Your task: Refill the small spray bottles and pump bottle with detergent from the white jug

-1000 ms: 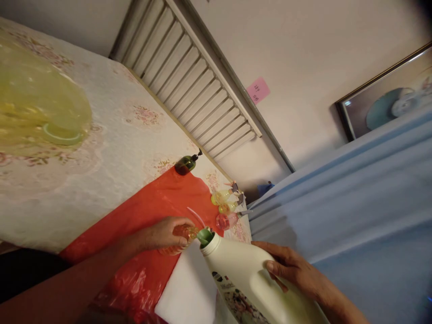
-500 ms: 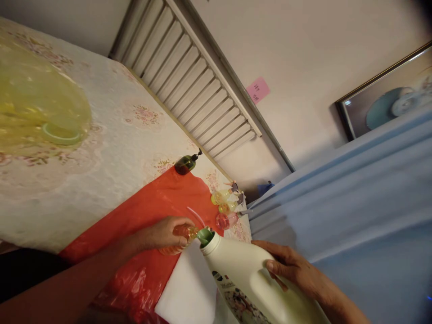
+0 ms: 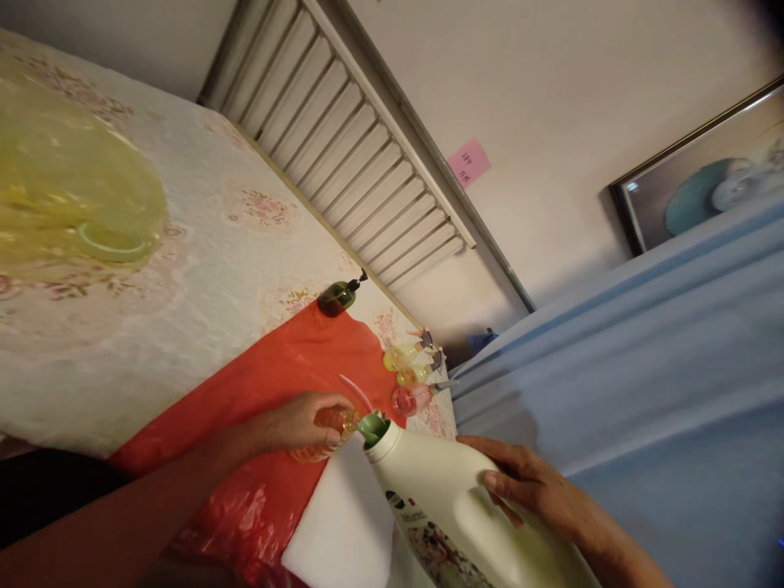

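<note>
My left hand [image 3: 300,425] grips a small orange bottle [image 3: 336,422] over a red plastic sheet [image 3: 269,384]. A large white jug [image 3: 453,514] is tilted in my right hand [image 3: 532,490], which holds it by the body. The jug's green spout [image 3: 371,426] touches the small bottle's mouth. A thin clear tube [image 3: 358,390] curves up just behind the small bottle.
Three small pump bottles, yellow, orange and pink [image 3: 412,377], lie at the sheet's far edge, with a dark green pump bottle [image 3: 338,298] beyond. A yellow translucent bag [image 3: 67,196] sits on the floral tablecloth [image 3: 202,269]. Blue cloth [image 3: 643,384] hangs at right; a white pad [image 3: 343,531] lies under the jug.
</note>
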Demonstrator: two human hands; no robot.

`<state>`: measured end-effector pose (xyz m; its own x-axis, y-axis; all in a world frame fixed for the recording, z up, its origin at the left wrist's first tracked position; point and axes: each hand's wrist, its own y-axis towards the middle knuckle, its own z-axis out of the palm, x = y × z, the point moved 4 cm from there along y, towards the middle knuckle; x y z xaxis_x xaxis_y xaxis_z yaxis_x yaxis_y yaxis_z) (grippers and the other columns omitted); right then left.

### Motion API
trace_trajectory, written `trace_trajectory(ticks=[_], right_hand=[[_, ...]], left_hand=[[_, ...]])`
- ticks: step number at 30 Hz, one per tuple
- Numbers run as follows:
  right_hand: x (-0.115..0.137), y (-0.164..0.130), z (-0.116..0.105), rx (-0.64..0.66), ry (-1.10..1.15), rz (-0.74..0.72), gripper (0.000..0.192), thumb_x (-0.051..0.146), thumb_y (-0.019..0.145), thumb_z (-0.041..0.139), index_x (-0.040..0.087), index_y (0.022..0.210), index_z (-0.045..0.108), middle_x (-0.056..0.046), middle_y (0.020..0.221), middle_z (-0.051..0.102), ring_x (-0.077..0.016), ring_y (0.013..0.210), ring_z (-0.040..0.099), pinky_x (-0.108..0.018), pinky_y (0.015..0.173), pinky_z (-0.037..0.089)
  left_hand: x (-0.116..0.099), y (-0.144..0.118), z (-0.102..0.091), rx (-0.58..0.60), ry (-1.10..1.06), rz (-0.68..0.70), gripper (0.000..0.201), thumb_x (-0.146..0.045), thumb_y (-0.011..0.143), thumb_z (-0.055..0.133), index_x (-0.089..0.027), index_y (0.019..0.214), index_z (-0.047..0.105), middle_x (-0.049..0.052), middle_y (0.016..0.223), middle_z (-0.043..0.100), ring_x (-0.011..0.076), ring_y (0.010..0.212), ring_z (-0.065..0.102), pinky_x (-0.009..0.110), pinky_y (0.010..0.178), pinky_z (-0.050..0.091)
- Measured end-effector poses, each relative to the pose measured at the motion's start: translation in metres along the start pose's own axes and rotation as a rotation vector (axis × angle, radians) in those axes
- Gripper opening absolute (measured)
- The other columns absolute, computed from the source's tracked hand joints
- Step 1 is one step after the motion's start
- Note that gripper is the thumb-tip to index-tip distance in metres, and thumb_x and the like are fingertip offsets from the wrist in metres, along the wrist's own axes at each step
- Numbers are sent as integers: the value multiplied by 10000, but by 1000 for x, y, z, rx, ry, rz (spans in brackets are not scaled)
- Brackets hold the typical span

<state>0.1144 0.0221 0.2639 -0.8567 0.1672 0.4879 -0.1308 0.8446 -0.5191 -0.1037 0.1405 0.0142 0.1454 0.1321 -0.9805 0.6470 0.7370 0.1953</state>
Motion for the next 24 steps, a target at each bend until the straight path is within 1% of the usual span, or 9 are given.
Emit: trace_trajectory(ticks=[6, 9, 13, 18, 24], right_hand=[[-2, 0, 0, -6, 4, 2, 699, 641, 891, 596, 159, 1397, 593, 1, 733, 527, -102, 562, 418, -204, 472, 368], [-2, 0, 0, -8, 18, 12, 705, 653, 880, 602, 163, 1387, 603, 3, 727, 521, -101, 558, 406, -204, 465, 356], [-1, 0, 0, -7, 13, 14, 699, 638, 890, 599, 158, 1398, 590, 2, 730, 517, -102, 563, 413, -207, 474, 358], [-1, 1, 0, -12, 11, 24, 720, 644, 882, 605, 143, 1398, 588, 10, 707, 499, -99, 549, 409, -208, 472, 356], [-4, 0, -1, -19, 12, 16, 701, 631, 892, 602, 157, 1408, 583, 13, 706, 496, -101, 551, 417, -207, 472, 366]], left_hand=[[1, 1, 1, 10, 1, 4, 455, -271, 704, 700, -230, 1156, 699, 11, 1131, 761, 283, 1115, 670, 329, 931, 510], [1, 1, 1, -1, -26, -6, 449, -260, 700, 700, -233, 1148, 702, 1, 1105, 763, 276, 1083, 679, 318, 907, 511], [2, 1, 2, 3, -36, 3, 446, -256, 702, 695, -230, 1147, 699, 5, 1090, 760, 265, 1039, 693, 314, 880, 517], [3, 1, 1, 3, -27, -10, 452, -270, 701, 697, -229, 1150, 695, 17, 1093, 759, 276, 1053, 689, 329, 889, 521], [1, 0, 2, -4, -32, -4, 444, -275, 706, 698, -208, 1145, 693, 15, 1083, 756, 273, 1042, 685, 320, 879, 520]])
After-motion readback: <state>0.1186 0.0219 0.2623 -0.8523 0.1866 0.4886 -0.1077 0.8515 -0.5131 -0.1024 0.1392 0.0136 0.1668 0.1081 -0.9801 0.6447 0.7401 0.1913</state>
